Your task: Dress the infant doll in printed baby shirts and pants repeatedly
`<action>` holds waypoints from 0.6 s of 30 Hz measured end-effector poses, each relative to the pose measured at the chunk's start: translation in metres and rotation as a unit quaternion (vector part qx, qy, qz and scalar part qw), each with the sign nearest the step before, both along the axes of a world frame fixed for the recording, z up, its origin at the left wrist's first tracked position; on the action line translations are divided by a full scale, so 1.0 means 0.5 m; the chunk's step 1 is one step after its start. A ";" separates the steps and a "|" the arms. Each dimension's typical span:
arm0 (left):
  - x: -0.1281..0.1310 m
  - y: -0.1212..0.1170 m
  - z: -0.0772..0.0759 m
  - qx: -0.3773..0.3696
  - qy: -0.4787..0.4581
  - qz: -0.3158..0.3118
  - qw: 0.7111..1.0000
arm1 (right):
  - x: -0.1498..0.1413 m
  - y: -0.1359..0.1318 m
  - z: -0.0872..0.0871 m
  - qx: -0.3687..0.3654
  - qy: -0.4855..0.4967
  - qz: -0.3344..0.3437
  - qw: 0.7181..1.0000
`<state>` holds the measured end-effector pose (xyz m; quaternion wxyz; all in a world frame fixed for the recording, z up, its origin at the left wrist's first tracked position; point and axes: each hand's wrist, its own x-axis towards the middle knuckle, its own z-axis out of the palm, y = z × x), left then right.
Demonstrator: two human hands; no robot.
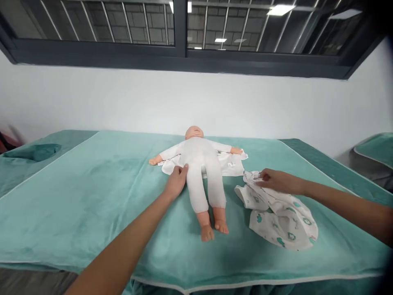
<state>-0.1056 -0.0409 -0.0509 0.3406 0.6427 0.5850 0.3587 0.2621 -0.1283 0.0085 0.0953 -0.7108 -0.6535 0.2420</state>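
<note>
A baby doll [199,164] in a white bodysuit lies on its back in the middle of a teal bed cover [92,196], head toward the wall. A white cloth [230,164] is spread under its upper body. My left hand [176,180] rests against the doll's side at the hip, fingers curled on the edge of the white cloth. My right hand [273,180] pinches the top of a crumpled white garment with teal prints [279,217] lying to the right of the doll's legs.
A folded teal cloth [33,151] lies at the far left of the bed. Another teal-covered bed [374,149] stands at the right. A white wall and dark window frame [184,57] are behind. The bed's front edge [215,284] is near me.
</note>
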 end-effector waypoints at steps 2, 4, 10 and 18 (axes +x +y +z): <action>-0.004 0.003 -0.017 -0.013 -0.017 0.004 1.000 | -0.021 0.039 -0.005 0.006 -0.078 -0.036 0.996; -0.009 0.000 -0.025 0.001 -0.027 -0.008 1.000 | -0.057 0.097 0.012 0.076 -0.107 -0.020 0.991; -0.016 -0.008 -0.005 -0.127 -0.221 -0.129 0.958 | -0.203 0.339 0.022 0.169 0.066 0.002 0.983; -0.018 -0.011 -0.005 -0.216 -0.398 -0.211 0.866 | -0.287 0.509 -0.029 0.076 0.166 -0.003 0.983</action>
